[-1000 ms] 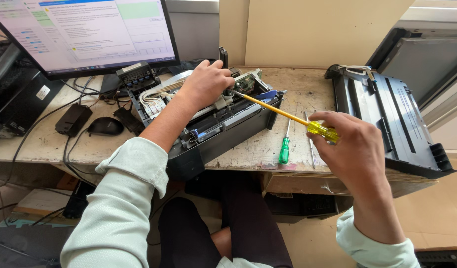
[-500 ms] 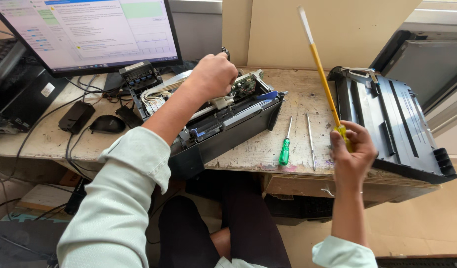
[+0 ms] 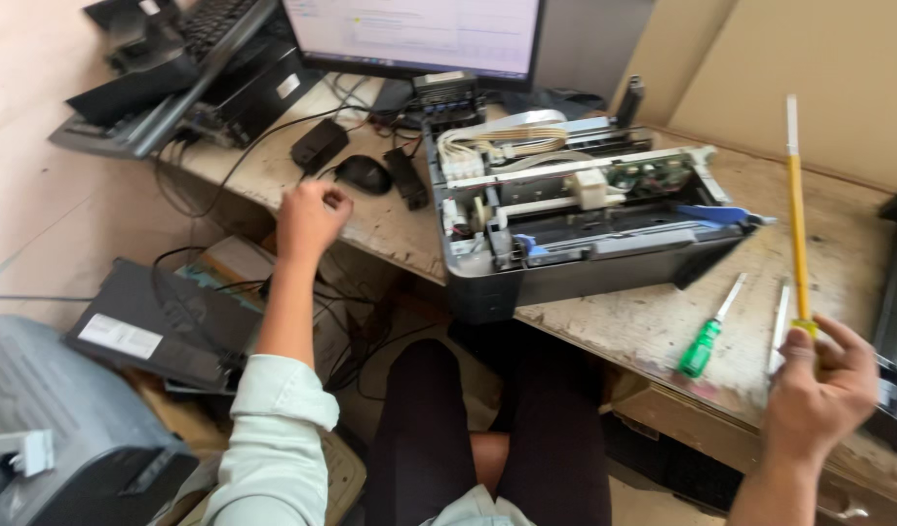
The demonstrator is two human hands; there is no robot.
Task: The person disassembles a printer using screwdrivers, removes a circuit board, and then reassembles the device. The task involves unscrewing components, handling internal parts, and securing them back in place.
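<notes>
My right hand [image 3: 820, 388] grips the handle of a long yellow screwdriver [image 3: 797, 219] and holds it upright, tip up, over the right part of the worn wooden desk [image 3: 624, 321]. My left hand [image 3: 310, 216] is closed in a loose fist with nothing visible in it, hovering off the desk's front edge, left of the opened printer [image 3: 575, 219]. The printer lies with its cover off, showing rollers, a ribbon cable and a circuit board. A green-handled screwdriver [image 3: 706, 336] lies on the desk between the printer and my right hand.
A monitor [image 3: 414, 34], a black mouse [image 3: 363, 173], a power adapter [image 3: 319, 144] and cables sit at the back left. A keyboard [image 3: 175, 68] leans at far left. A grey printer [image 3: 58, 429] and a black panel [image 3: 156, 326] lie on the floor. My knees are under the desk.
My left hand has left the printer's inside and drawn back to the left, off the desk edge. The yellow screwdriver went from lying across the printer to pointing straight up. My head turned left.
</notes>
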